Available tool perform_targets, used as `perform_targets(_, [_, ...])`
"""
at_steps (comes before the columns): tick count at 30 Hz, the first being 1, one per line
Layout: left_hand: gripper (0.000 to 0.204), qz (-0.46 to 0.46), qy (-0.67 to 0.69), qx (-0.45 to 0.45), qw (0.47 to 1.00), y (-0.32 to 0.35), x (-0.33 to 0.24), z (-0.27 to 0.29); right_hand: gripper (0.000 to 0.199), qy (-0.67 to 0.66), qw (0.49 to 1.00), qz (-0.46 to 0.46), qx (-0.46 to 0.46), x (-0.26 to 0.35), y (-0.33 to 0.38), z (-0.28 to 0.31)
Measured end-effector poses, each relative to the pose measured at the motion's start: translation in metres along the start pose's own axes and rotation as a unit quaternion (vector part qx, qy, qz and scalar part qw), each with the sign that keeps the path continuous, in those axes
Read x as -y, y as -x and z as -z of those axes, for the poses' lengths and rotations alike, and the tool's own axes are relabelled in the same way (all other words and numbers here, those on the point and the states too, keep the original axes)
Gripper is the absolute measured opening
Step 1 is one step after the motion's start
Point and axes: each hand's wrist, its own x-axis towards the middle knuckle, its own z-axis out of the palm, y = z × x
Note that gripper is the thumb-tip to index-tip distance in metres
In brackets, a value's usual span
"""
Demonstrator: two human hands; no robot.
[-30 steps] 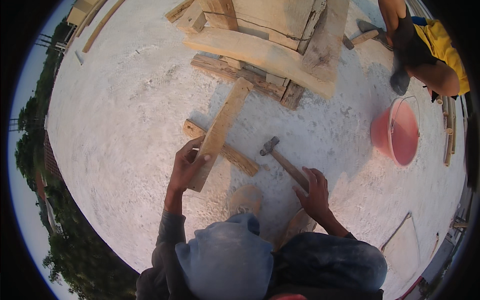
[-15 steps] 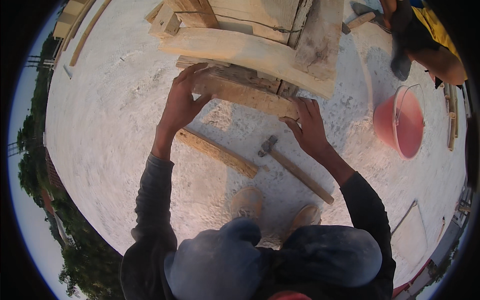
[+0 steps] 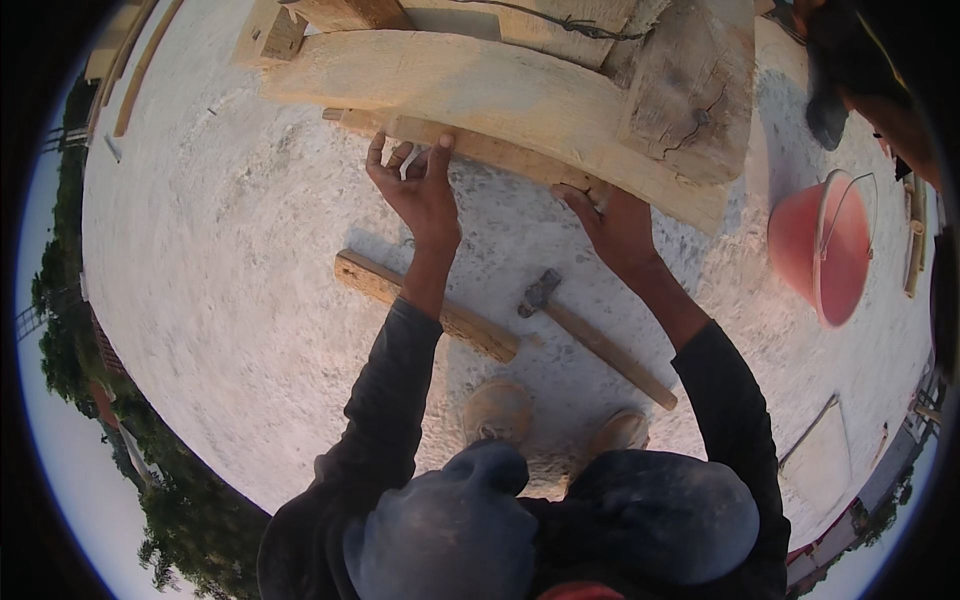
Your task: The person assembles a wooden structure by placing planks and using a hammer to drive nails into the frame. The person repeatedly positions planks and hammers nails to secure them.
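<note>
A short wooden block (image 3: 490,150) lies lengthwise against the underside of a thick pale plank (image 3: 450,75), which belongs to a timber frame. My left hand (image 3: 420,195) is by the block's left part, its thumb tip against the wood and the other fingers loosely bent and apart. At the other end my right hand (image 3: 618,230) grips the block, thumb in front and fingers partly hidden beneath the plank. On the ground below are a loose wooden offcut (image 3: 465,325), partly behind my left forearm, and a hammer (image 3: 600,345) with a wooden handle.
A red bucket (image 3: 800,240) with a wire handle lies tipped at the right. Beyond it, another person's leg (image 3: 825,100) shows at the upper right. Twisted wire (image 3: 580,28) crosses the frame. My shoes (image 3: 498,408) stand on the rough pale concrete floor (image 3: 250,300).
The block has moved away from me, in against the plank. My left hand has loosened from a full grip and shifted right along it; the right hand still grips its end.
</note>
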Motion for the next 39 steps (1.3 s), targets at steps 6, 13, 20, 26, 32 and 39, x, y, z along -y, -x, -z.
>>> perform_targets(6, [0.091,-0.014,-0.038,-0.008,0.999,0.005,-0.003,-0.003,0.053,-0.034,0.999,-0.022,0.012,0.005,-0.008,0.006])
perform_targets(13, [0.118,-0.088,-0.258,0.137,0.952,0.059,-0.003,-0.027,0.048,0.013,0.996,0.051,-0.067,0.003,-0.015,0.011])
perform_targets(20, [0.143,-0.113,-0.402,0.171,0.893,0.062,-0.001,-0.036,0.068,0.071,0.997,0.009,-0.026,0.013,0.001,0.035])
perform_targets(26, [0.139,-0.163,-0.515,0.171,0.824,0.060,-0.008,-0.039,0.061,0.057,0.991,-0.014,-0.121,0.013,0.093,0.131])
perform_targets(32, [0.125,-0.198,-0.697,0.169,0.669,0.049,-0.033,-0.046,0.049,0.102,0.919,-0.116,-0.363,-0.055,0.157,0.271])
perform_targets(39, [0.112,-0.239,-0.698,0.210,0.641,0.047,-0.055,-0.054,0.021,0.199,0.949,-0.213,-0.120,-0.207,0.112,0.359])
